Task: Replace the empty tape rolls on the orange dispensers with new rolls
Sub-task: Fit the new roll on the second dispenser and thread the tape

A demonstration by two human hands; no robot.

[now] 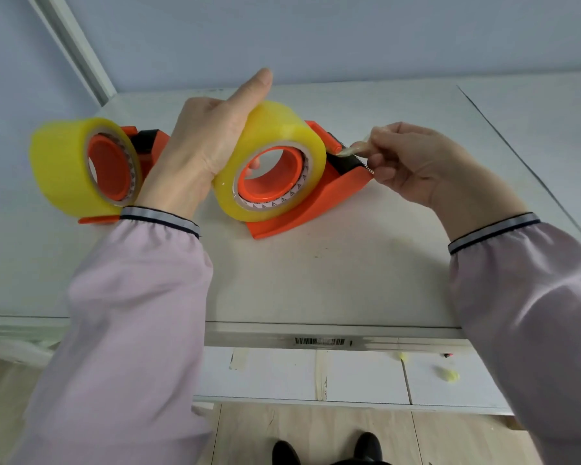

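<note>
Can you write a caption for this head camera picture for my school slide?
Left hand steadies a yellow tape roll on an orange dispenser while the right hand pulls the tape end.

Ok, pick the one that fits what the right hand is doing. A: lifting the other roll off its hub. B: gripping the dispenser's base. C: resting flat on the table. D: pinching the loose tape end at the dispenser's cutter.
D: the right hand pinches the tape end just above the serrated cutter of the nearer orange dispenser, while the left hand steadies its yellow roll.
</note>
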